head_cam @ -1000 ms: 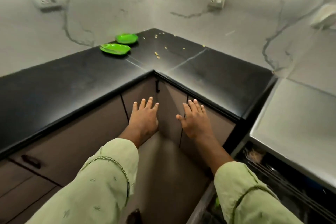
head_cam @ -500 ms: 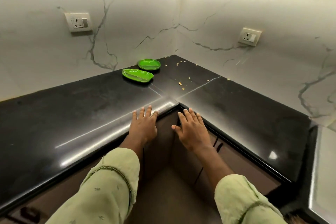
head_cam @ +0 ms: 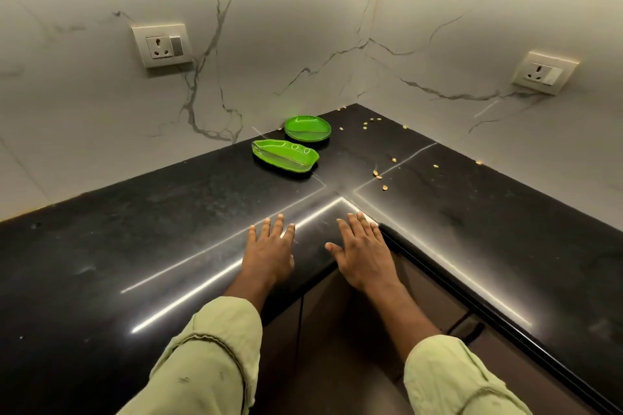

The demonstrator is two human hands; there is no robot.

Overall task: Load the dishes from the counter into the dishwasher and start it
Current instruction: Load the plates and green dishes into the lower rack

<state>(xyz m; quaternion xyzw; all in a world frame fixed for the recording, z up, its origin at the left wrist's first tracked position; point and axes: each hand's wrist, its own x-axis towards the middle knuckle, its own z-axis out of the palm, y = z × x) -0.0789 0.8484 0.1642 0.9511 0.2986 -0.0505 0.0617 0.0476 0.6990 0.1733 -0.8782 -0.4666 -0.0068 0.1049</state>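
Two green dishes lie on the black L-shaped counter (head_cam: 135, 246) near the wall corner: a leaf-shaped plate (head_cam: 285, 157) in front and a round divided plate (head_cam: 307, 128) just behind it. My left hand (head_cam: 269, 251) and my right hand (head_cam: 362, 251) reach out over the counter's inner corner with fingers straight and spread, palms down, holding nothing. Both hands are well short of the plates. The dishwasher is out of view.
Small yellowish crumbs (head_cam: 377, 173) are scattered over the counter corner to the right of the plates. Marble-look walls carry a socket on the left (head_cam: 162, 46) and another on the right (head_cam: 543, 72). Brown cabinet fronts (head_cam: 337, 347) sit below the counter edge.
The view has swung up and left, away from the open dishwasher, toward the counter corner. Both hands have risen from in front of the cabinets to above the counter, nearer the plates.
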